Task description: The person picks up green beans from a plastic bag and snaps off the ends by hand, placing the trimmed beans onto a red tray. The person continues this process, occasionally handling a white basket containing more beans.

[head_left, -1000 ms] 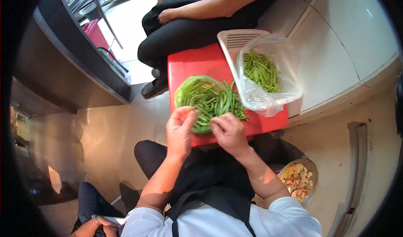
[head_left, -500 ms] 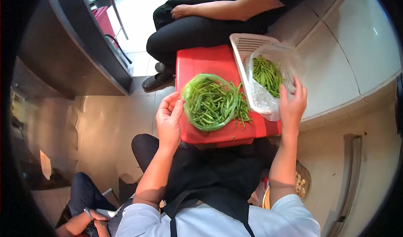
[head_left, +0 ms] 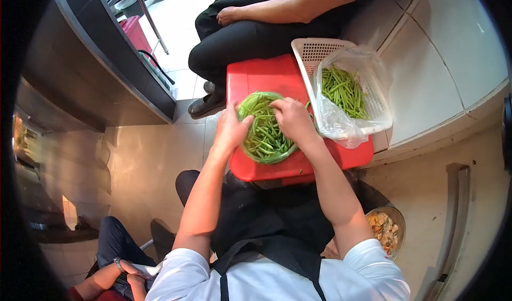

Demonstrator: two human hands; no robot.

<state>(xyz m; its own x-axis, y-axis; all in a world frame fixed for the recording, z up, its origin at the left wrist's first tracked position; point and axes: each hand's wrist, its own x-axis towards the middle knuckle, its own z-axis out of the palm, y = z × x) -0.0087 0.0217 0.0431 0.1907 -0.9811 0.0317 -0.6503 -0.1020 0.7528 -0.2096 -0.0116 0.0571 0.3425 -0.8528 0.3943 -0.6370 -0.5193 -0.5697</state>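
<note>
A round, open green plastic bag full of cut green beans sits on a red stool top. My left hand grips the bag's left rim, with the thumb over the edge. Over the upper right of the bag is my right hand, its fingers curled down among the beans; what they pinch is hidden. To the right, a white plastic basket holds a clear plastic bag with longer green beans inside.
A person in black sits right behind the stool. Another seated person's hands show at lower left. A tiled wall borders the right side. On the floor at lower right stands a round container of pale scraps.
My right hand has moved left, out of the clear bag in the basket and into the green bag. My left hand has shifted slightly right and now has a closer hold on the rim.
</note>
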